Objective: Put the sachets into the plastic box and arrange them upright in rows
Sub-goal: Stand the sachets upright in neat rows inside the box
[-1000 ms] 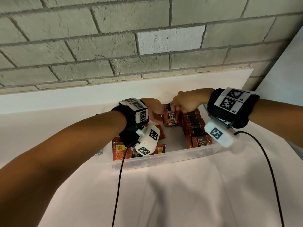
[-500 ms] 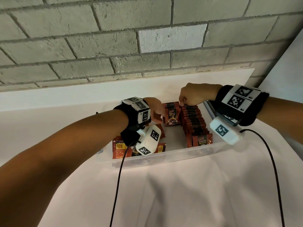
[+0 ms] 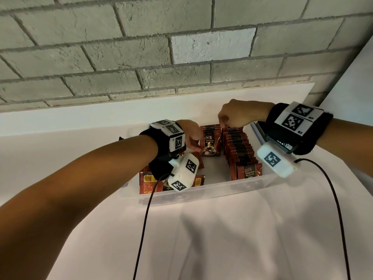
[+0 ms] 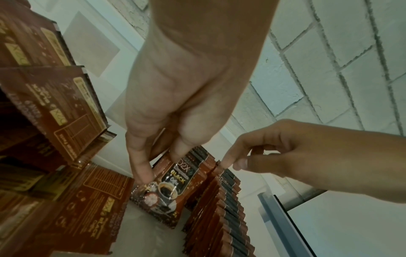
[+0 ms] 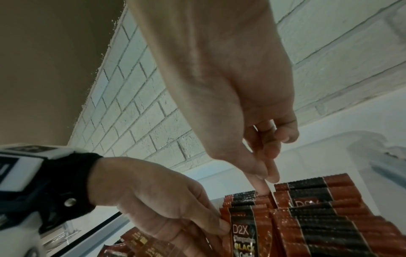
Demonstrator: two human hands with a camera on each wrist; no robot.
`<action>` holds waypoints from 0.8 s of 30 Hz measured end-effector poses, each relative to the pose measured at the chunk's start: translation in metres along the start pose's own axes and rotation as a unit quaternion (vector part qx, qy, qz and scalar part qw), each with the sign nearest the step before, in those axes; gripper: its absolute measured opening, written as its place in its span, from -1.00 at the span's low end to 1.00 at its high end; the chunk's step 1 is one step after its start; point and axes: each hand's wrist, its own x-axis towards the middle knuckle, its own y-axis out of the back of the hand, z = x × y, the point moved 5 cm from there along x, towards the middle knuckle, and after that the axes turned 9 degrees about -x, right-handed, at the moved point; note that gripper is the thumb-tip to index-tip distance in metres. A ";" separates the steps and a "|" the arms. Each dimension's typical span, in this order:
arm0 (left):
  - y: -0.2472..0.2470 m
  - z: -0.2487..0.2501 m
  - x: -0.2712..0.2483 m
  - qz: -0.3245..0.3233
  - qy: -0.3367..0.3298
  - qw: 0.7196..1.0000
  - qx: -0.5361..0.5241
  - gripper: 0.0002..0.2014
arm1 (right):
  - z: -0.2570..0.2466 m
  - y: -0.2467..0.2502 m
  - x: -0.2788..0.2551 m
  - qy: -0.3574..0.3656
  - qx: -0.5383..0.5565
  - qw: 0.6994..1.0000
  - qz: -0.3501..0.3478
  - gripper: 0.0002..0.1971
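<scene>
A clear plastic box (image 3: pixel 203 194) holds brown coffee sachets. A long upright row (image 3: pixel 240 150) fills its right side, and a short upright row stands at the far middle. My left hand (image 3: pixel 196 147) pinches the left edge of that short row's front sachet (image 3: pixel 210 146), seen close in the left wrist view (image 4: pixel 173 187). My right hand (image 3: pixel 223 126) hovers over the far end of the rows. Its straight index finger (image 5: pixel 261 188) touches the sachet tops (image 5: pixel 307 194), its other fingers curled and holding nothing. Loose sachets (image 3: pixel 146 182) lie flat at the box's left.
The box sits on a white cloth-covered table (image 3: pixel 222 239) against a grey brick wall (image 3: pixel 141 57). Black cables (image 3: pixel 145 229) trail from both wrist cameras toward me. A dark-edged flat object (image 3: pixel 257 132) lies just right of the box.
My right hand has let go of the middle sachet and moved up and right, to the far tops of the rows. The left hand has stayed on the front sachet.
</scene>
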 end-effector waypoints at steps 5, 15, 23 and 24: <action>-0.001 0.000 -0.002 0.012 -0.009 1.000 -0.001 -0.63 | -0.016 -0.014 -0.005 0.065 -0.025 0.992 -0.108 -0.67; 0.006 0.008 -0.018 -0.012 -0.015 0.999 0.030 -0.59 | -0.040 -0.056 -0.005 0.079 -0.315 0.919 -0.224 -0.39; 0.006 -0.009 -0.048 -0.025 0.078 0.991 -0.110 -0.53 | -0.048 -0.027 -0.008 0.114 -0.186 0.964 -0.152 -0.60; 0.002 -0.012 -0.054 -0.050 0.102 0.980 -0.166 -0.53 | -0.053 -0.023 -0.006 0.125 -0.164 0.969 -0.132 -0.65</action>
